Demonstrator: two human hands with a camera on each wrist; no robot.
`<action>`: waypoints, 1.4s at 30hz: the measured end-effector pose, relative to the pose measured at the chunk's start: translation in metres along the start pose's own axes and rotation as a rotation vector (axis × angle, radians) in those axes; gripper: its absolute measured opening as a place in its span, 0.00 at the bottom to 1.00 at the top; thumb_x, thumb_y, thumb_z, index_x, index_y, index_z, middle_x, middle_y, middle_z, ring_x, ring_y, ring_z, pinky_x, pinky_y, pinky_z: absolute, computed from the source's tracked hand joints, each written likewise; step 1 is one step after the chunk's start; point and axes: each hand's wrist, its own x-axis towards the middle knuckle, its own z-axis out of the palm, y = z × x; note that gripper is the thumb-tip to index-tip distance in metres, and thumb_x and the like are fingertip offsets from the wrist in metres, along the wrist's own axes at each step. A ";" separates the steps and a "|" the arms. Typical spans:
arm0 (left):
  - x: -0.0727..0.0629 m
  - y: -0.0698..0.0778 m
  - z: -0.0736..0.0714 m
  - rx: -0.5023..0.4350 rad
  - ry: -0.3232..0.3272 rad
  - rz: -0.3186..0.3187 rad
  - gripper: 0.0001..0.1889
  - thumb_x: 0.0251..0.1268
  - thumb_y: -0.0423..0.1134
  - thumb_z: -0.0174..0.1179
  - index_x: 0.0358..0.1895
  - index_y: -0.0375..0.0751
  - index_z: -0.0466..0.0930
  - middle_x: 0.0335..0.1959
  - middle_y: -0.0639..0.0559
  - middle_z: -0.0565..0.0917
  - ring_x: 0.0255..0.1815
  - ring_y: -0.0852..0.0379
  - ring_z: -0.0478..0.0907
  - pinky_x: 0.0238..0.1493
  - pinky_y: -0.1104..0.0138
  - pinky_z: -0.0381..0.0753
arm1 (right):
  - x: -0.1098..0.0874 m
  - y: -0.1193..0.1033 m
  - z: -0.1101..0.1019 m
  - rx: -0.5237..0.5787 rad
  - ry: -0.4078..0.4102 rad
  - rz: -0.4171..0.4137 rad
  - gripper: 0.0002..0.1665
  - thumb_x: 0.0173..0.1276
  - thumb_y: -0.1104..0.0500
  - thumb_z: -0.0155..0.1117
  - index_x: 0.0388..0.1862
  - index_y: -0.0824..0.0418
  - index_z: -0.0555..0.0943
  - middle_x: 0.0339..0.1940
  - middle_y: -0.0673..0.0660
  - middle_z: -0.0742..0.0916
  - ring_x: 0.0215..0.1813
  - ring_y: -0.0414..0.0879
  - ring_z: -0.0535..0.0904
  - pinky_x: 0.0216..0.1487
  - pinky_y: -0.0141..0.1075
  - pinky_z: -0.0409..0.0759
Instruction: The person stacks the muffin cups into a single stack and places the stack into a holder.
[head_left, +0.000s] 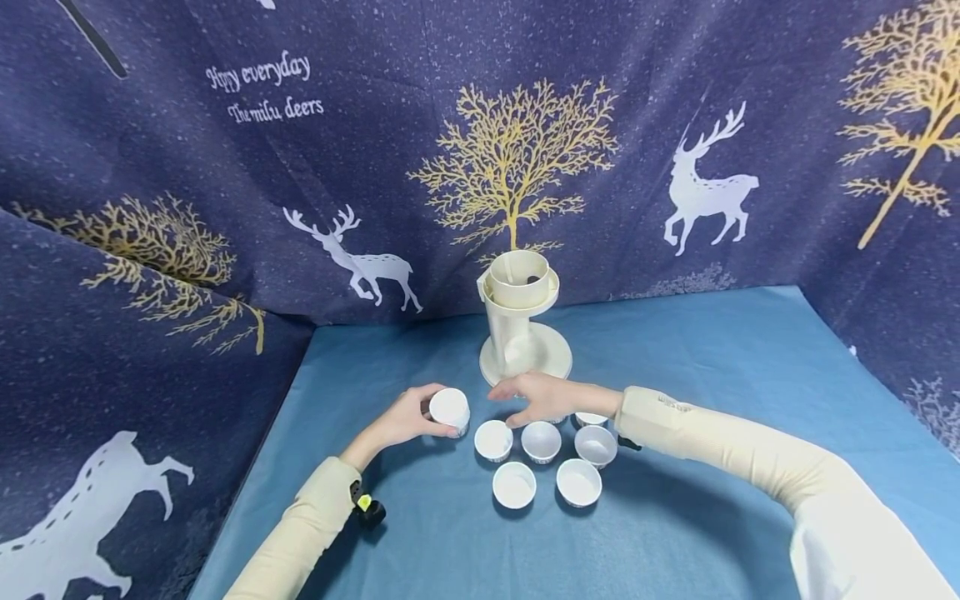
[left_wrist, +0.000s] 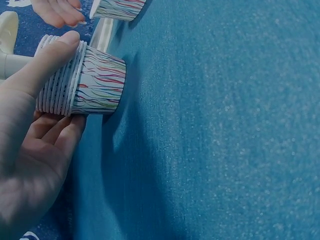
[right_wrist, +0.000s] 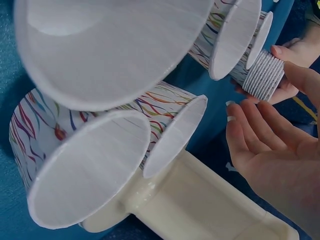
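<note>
My left hand (head_left: 405, 418) grips a stack of nested paper cups (head_left: 450, 408) at the left end of the cup group. In the left wrist view, the thumb lies over the stacked rims (left_wrist: 57, 80) and the fingers curl below; coloured wavy lines run round the lowest cup. My right hand (head_left: 542, 395) reaches in over the back of the group with fingers extended and nothing held. Beneath and in front of it, several single paper cups stand mouth up, among them a near cup (head_left: 514, 485) and a right-hand cup (head_left: 579, 482). The right wrist view shows the palm (right_wrist: 280, 155) beside their rims.
Behind the cups stands a cream-coloured appliance (head_left: 510, 333) with a round base and a cylindrical holder on top; a small dark thing shows inside. A blue cloth (head_left: 420, 533) covers the table. A dark blue curtain (head_left: 360, 167) with deer and trees hangs behind.
</note>
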 end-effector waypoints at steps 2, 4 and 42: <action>0.000 0.001 0.000 0.010 0.000 -0.001 0.31 0.47 0.39 0.76 0.57 0.38 0.76 0.50 0.44 0.83 0.49 0.53 0.80 0.51 0.61 0.80 | 0.000 0.000 0.000 0.002 -0.002 -0.004 0.30 0.64 0.58 0.66 0.63 0.69 0.73 0.61 0.63 0.81 0.62 0.55 0.78 0.64 0.46 0.74; 0.000 0.002 -0.001 0.012 -0.001 -0.005 0.31 0.47 0.39 0.76 0.57 0.38 0.76 0.50 0.44 0.83 0.49 0.53 0.80 0.52 0.61 0.80 | 0.000 0.001 0.001 0.012 -0.007 -0.003 0.30 0.64 0.58 0.65 0.63 0.69 0.73 0.62 0.63 0.81 0.62 0.55 0.78 0.65 0.46 0.73; -0.002 0.000 0.000 0.025 -0.003 0.000 0.32 0.47 0.42 0.76 0.57 0.39 0.76 0.51 0.46 0.83 0.49 0.55 0.80 0.51 0.63 0.80 | 0.009 -0.005 0.023 -0.081 -0.123 -0.031 0.39 0.54 0.58 0.74 0.65 0.66 0.73 0.63 0.57 0.81 0.62 0.48 0.78 0.63 0.38 0.74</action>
